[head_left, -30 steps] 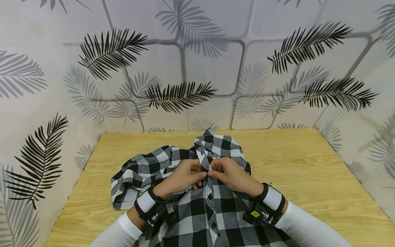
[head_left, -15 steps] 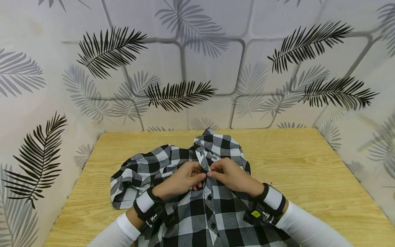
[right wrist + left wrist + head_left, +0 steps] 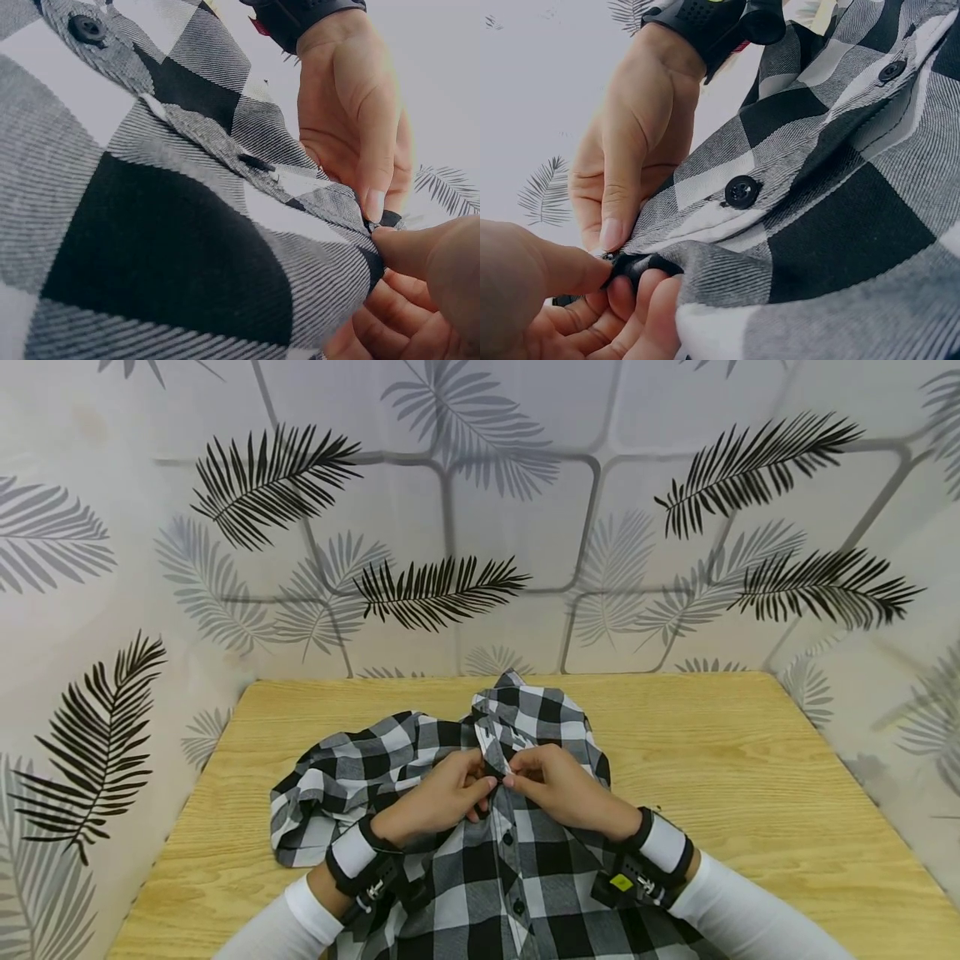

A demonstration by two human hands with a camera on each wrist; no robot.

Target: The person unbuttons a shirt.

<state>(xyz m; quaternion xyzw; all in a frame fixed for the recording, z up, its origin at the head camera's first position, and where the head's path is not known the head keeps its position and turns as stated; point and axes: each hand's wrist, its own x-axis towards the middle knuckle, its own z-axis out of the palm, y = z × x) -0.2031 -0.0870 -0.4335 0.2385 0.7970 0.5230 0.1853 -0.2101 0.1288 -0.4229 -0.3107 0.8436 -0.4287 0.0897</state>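
Observation:
A black, white and grey checked shirt [image 3: 480, 868] lies front up on the table. My left hand [image 3: 442, 793] pinches the edge of its button placket [image 3: 504, 814] between thumb and fingers. From the other side my right hand [image 3: 558, 785] pinches the same strip, the two thumb tips almost meeting. In the left wrist view a dark fold of cloth shows between the left thumb and fingers, and a black button [image 3: 741, 192] sits just below on the placket. The right wrist view has another button [image 3: 257, 163] edge-on; what lies right under the thumbs is hidden.
A sleeve [image 3: 315, 793] spreads to the left, and the collar [image 3: 510, 689] points toward the table's far edge. The wooden table [image 3: 712, 752] meets a wall [image 3: 510, 527] printed with leaves. Each wrist wears a strapped camera [image 3: 626, 877].
The left thumb has drawn slightly left, away from the right thumb, at the placket. Otherwise both hands and the shirt stay in place.

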